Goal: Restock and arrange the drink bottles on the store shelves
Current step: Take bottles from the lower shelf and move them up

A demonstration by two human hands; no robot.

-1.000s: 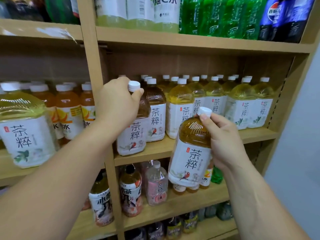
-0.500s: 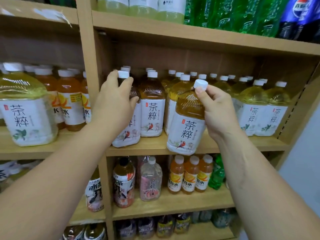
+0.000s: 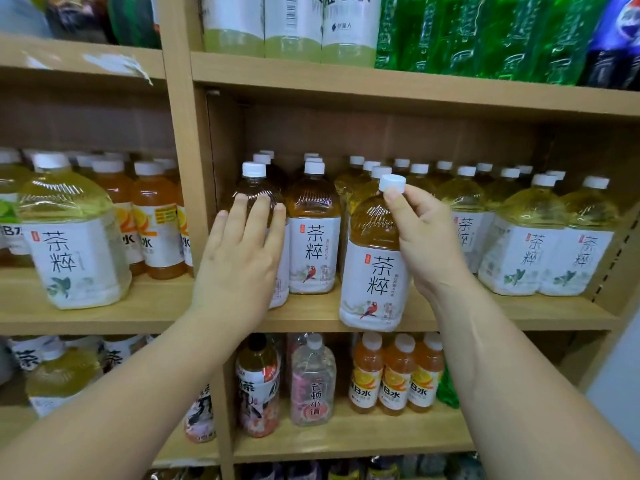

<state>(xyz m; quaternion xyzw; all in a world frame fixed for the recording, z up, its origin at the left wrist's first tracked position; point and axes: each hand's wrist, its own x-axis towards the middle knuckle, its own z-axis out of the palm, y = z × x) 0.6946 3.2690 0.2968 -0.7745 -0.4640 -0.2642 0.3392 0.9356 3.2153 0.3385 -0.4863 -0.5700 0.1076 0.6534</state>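
Right now the right hand [image 3: 427, 244] grips a brown-tea plastic bottle with a white label and red-bird print [image 3: 375, 265] by its neck and white screw cap [image 3: 392, 183], thumb and fingers pinched at the cap; the bottle is tilted slightly, its base at the front edge of the middle wooden shelf board [image 3: 311, 318], whether touching or just above cannot tell. Left hand [image 3: 242, 265] is open, fingers spread flat against the front of a second brown-tea bottle with white cap [image 3: 255, 188] standing at the left end of that compartment, just beside the upright wooden post [image 3: 183, 168], not wrapped round it. A third matching brown-tea bottle [image 3: 313, 233] stands upright between the two. Behind and to the right, rows of yellow-green tea bottles with white caps [image 3: 526, 237] fill the shelf. Left compartment holds a big yellow-green tea bottle [image 3: 71, 237] and orange drink bottles [image 3: 156, 223]. Lower shelf has small orange bottles [image 3: 398, 375] and a clear pink-label bottle [image 3: 313, 382]
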